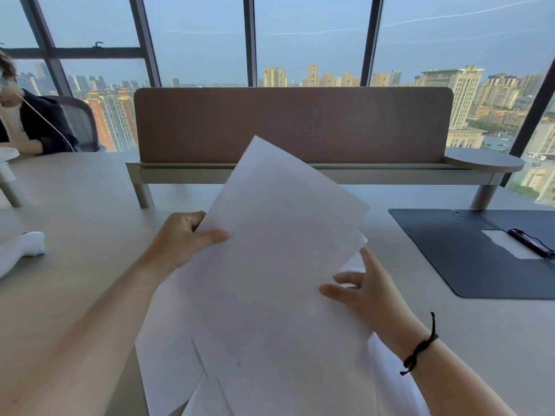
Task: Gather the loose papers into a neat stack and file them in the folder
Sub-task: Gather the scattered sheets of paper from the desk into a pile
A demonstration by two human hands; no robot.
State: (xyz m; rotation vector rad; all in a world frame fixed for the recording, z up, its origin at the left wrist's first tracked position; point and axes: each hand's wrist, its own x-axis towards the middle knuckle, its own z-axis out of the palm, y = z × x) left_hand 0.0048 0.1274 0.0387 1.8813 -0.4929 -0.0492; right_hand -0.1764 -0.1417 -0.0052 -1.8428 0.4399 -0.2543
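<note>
Paperwork was mid-gather. Farthest left on the table (90, 187) lay a white moulded object (21, 250), well apart from the work and probably irrelevant to it. Next came the left hand (180, 238), fingers curled shut around the left edge of the papers (270, 265), thumb pressed on the top sheet's face; that pinch seemed meant to keep the sheets raised and tilted so their edges could be squared. The sheets were fanned and skewed, with lower corners splaying out toward the bottom of the view, so the stack was not yet neat. Right of centre, the right hand (363, 286) had its fingers loosely spread against the right edge, thumb on top, seemingly nudging stray sheets into line rather than clamping them. Farther right, the dark folder (456, 250) lay flat and open on the table, well apart from the papers, with a pen (530, 241) resting on it, presumably ready to receive the stack.
</note>
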